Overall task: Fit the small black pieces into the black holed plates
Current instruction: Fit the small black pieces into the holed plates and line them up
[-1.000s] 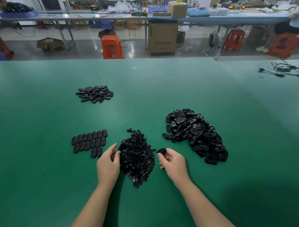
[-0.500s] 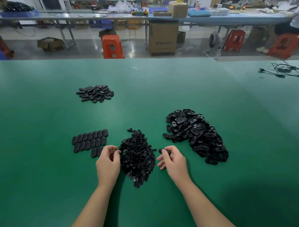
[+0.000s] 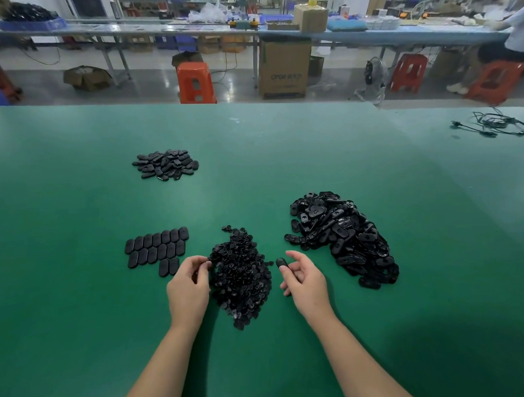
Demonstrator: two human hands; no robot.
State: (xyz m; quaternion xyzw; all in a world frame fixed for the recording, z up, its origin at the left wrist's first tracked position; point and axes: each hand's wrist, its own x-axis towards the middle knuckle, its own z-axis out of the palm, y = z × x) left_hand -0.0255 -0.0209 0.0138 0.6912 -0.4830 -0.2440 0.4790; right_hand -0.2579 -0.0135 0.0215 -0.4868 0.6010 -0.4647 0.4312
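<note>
Right hand (image 3: 303, 279) pinches a plate (image 3: 281, 262); left hand (image 3: 189, 287), fingers curled at the pieces (image 3: 241, 274) between them, grasp unclear.

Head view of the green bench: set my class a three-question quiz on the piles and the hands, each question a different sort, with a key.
1. True or false: the right hand holds a black plate.
2. Which lies nearest the left hand? A neat rows of plates; B far pile; C cable.
3. Fill in: the pile of small pieces lies ___ the two hands.

Key: 1 true; 2 A; 3 between.
</note>
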